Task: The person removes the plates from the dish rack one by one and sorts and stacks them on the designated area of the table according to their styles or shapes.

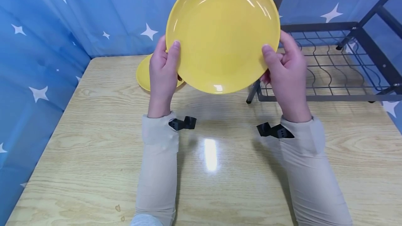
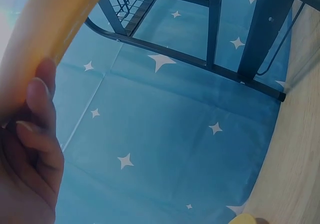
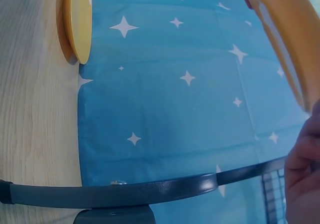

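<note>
Both hands grip one yellow plate (image 1: 222, 32) by its edges, lifted and tilted above the desk (image 1: 94, 142): left hand (image 1: 163, 67) on its left rim, right hand (image 1: 284, 69) on its right. Second plate (image 1: 142, 76) lies behind, dish rack (image 1: 342, 65) just right.

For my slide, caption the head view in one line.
Both hands, left hand and right hand, hold a yellow plate above a wooden table, second plate behind, wire rack alongside.

Open wooden desk (image 1: 94, 142) lay bare across the near and left side, giving a hand room to pass. A dark wire rack (image 1: 339, 69) blocked the far right, a second yellow plate (image 1: 142, 76) sat far left, and star-printed blue cloth (image 1: 41, 44) walled off the back and left edges.
</note>
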The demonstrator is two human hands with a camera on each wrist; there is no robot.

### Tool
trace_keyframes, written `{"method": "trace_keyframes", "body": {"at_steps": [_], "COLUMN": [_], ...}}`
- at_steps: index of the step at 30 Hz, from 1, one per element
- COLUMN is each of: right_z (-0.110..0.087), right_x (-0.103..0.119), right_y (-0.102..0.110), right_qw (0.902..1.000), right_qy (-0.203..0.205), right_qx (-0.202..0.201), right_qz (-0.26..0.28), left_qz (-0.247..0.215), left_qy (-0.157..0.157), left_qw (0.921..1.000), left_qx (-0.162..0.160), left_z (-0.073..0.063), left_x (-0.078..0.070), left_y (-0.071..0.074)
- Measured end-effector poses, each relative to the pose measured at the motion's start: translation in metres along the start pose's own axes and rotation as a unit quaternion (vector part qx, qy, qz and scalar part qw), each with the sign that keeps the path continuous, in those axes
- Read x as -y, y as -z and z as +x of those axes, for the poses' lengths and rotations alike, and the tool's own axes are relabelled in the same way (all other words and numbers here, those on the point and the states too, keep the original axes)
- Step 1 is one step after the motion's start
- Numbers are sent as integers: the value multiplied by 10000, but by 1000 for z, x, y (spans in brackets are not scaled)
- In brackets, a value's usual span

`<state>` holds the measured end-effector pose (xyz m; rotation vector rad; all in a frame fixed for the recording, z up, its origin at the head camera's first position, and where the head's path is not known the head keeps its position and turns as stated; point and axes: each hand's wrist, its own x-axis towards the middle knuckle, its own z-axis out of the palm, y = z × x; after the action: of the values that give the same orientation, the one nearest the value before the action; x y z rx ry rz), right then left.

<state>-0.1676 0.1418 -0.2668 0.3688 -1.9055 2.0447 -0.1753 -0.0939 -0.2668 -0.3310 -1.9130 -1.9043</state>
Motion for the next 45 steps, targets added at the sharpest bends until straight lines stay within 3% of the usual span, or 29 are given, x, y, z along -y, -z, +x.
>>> {"method": "trace_keyframes", "body": {"at_steps": [7,13,19,24,29,35,41,45], "right_z": [3,3,1,2,3,3,3,6], "right_x": [-2,-2,-1,0,4,11,11,12], "right_y": [5,7,7,9,10,8,13,19], "right_qw": [9996,9996,9994,9986,9969,9877,9836,9661], "right_qy": [172,217,290,415,576,1379,1376,1762], "right_qx": [-11,-91,-169,-276,-513,-690,-1147,-1630], "right_qz": [212,173,-61,-158,122,-252,-208,-954], "left_qz": [-180,-102,95,-6,-132,-264,-341,-365], "left_qy": [-91,290,751,809,891,1058,1161,1249], "left_qw": [9995,9975,9900,9851,9804,9768,9753,9743], "left_qx": [-250,-636,-1188,-1519,-1751,-1841,-1848,-1836], "left_z": [2,3,2,3,6,7,5,8], "left_x": [2,4,8,12,15,19,25,30], "left_y": [1,3,6,10,13,14,14,16]}}
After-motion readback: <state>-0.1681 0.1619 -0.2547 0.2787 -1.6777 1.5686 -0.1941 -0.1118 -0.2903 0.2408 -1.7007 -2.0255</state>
